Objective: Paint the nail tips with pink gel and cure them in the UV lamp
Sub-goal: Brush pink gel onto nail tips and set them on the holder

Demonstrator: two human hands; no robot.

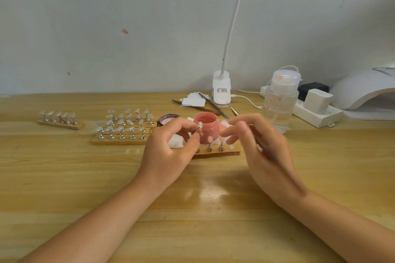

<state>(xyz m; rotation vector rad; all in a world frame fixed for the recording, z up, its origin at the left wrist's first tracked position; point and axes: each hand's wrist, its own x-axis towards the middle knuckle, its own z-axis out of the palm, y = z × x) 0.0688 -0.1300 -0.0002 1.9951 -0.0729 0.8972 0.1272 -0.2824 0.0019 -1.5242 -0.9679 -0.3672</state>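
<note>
- Near half of desk point(203, 209) bare wood, open room between and beside both forearms.
- Pink gel jar point(205, 127) just behind the hands, wooden strip of nail stands point(215, 149) in front of it.
- Left: rows of nail-tip stands point(124, 127), then a gap, then a smaller strip point(61, 120).
- Right path to UV lamp point(363, 89) blocked by clear pump bottle point(280, 100) and power strip point(316, 111).
- Back centre: clip lamp point(221, 89), tweezers point(211, 105), pads.

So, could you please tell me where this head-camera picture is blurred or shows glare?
Head view: the right hand is smeared by motion blur; the left hand and pink gel jar are sharper; pale glare patches sit on the table between the forearms.
</note>
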